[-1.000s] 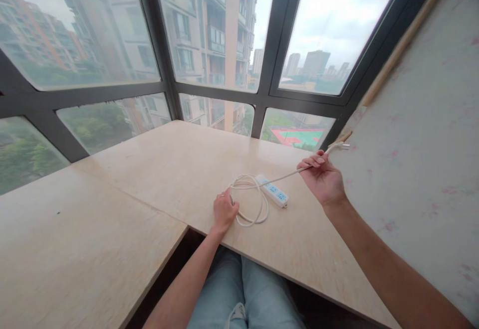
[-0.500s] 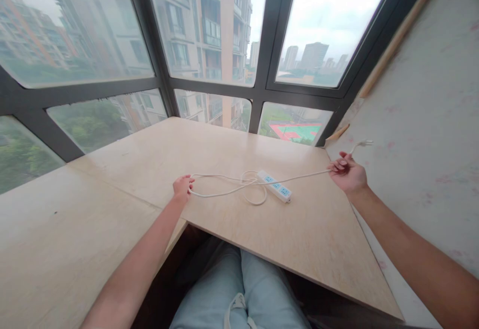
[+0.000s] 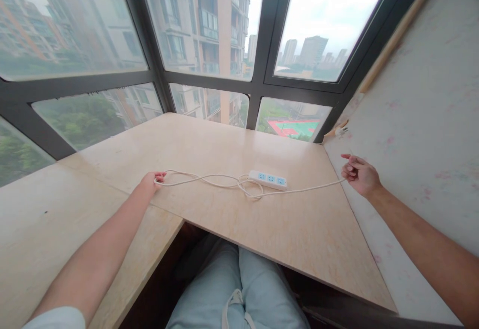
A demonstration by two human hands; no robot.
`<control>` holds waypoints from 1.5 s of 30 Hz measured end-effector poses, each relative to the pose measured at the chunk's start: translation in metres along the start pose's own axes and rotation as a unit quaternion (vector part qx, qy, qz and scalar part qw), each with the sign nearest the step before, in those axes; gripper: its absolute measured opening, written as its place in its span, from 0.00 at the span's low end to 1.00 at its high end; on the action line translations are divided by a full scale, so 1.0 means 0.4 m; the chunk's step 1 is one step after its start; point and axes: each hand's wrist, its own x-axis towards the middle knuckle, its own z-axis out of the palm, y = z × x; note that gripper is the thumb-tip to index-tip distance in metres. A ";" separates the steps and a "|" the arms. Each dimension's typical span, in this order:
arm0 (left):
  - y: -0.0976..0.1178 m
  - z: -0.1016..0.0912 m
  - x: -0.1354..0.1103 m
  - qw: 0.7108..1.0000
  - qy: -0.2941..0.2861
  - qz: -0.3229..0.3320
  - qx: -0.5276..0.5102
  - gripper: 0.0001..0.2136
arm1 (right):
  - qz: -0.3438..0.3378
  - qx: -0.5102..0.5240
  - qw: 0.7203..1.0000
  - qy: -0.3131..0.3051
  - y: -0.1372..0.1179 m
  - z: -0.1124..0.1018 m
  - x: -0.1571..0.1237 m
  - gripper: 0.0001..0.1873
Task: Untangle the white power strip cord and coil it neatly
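Observation:
A white power strip (image 3: 268, 180) with blue socket faces lies on the beige countertop, right of its middle. Its white cord (image 3: 219, 175) loops across the surface, tangled beside the strip. At the left end of the loop, my left hand (image 3: 152, 181) is closed around the cord. My right hand (image 3: 360, 173), by the wall at the right, pinches the cord near its plug end, and the cord runs fairly straight from there toward the strip. Above the right hand the plug (image 3: 341, 130) shows blurred in front of the wall.
The beige countertop (image 3: 299, 229) has a cut-out front edge over my legs (image 3: 239, 289). Dark window frames (image 3: 258, 87) border it at the back and left. A papered wall (image 3: 422, 169) rises along the right side.
My left hand has moved left, stretching the cord loop longer. My right hand has shifted slightly right, its plug end swinging up. The power strip has turned to lie more sideways.

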 end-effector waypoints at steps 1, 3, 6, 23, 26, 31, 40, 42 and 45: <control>0.003 -0.002 0.002 1.000 -0.016 -0.010 0.023 0.09 | 0.000 -0.007 1.000 -0.002 0.000 0.000 -0.002 0.12; 0.004 -0.002 0.002 0.996 -0.048 -0.025 0.070 0.10 | -0.001 -0.017 1.000 -0.007 0.002 0.007 -0.009 0.14; -0.005 -0.003 -0.007 0.988 -0.067 -0.015 0.138 0.09 | 0.000 -0.013 1.000 -0.027 0.003 0.033 -0.026 0.15; -0.140 0.212 -0.379 0.568 -0.374 0.523 0.514 0.28 | 0.063 0.006 0.968 -0.243 -0.095 0.312 -0.182 0.16; -0.190 0.265 -0.400 0.497 -0.360 0.504 0.608 0.31 | 0.082 -0.023 0.955 -0.285 -0.100 0.328 -0.211 0.18; -0.217 0.295 -0.373 0.505 -0.379 0.458 0.626 0.19 | 0.101 -0.106 0.943 -0.299 -0.088 0.324 -0.243 0.23; -0.196 0.244 -0.384 0.697 -0.407 0.385 0.447 0.11 | 0.068 -0.156 0.959 -0.228 -0.098 0.262 -0.273 0.25; -0.198 0.236 -0.378 0.744 -0.403 0.337 0.412 0.13 | 0.051 -0.145 0.966 -0.208 -0.118 0.244 -0.284 0.24; -0.213 0.230 -0.363 0.752 -0.388 0.332 0.417 0.13 | 0.030 -0.133 0.972 -0.189 -0.139 0.221 -0.299 0.21</control>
